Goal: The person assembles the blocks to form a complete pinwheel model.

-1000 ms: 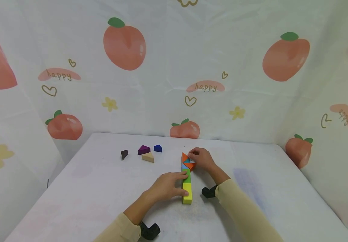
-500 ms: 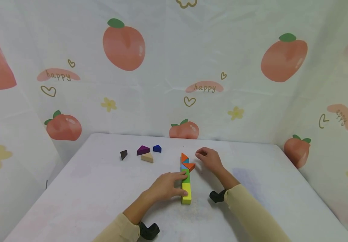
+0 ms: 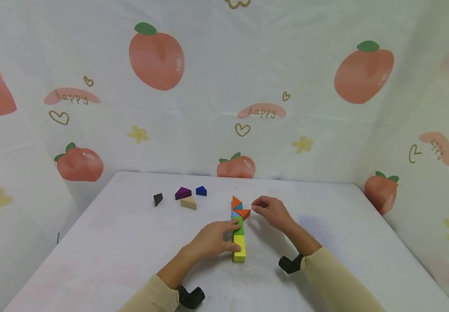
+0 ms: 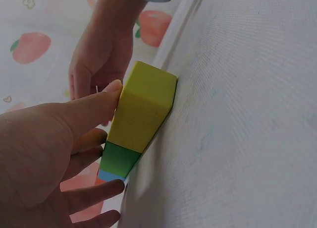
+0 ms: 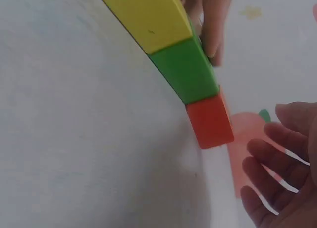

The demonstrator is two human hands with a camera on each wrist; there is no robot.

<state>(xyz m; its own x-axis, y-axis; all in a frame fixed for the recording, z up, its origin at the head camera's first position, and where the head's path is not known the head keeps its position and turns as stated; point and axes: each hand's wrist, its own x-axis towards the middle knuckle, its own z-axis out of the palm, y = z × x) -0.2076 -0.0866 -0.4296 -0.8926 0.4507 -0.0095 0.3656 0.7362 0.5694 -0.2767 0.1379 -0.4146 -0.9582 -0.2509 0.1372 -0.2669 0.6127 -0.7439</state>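
Note:
A row of coloured blocks runs away from me across the table. At its near end lies a yellow block [image 3: 239, 255], followed by a green block [image 3: 240, 232], a light blue piece [image 3: 234, 214] and a teal piece [image 3: 239, 206]. One orange triangular block [image 3: 236, 201] tips the far end; another orange triangular block [image 3: 244, 213] juts out on the right side. My left hand [image 3: 210, 240] rests along the row, thumb on the yellow block and fingers at the green one. Right of the jutting triangle, my right hand [image 3: 275, 212] hovers with relaxed, empty fingers [image 5: 270, 171].
Several loose blocks lie at the back left of the white table [image 3: 111, 242]: a dark triangle [image 3: 158, 199], a purple block [image 3: 183, 193], a plain wood triangle [image 3: 188, 203] and a blue block [image 3: 201, 191]. A peach-print curtain [image 3: 193, 130] hangs behind.
My right hand has drawn back to the right from the orange triangles, then come slightly nearer me. The left hand stays on the row.

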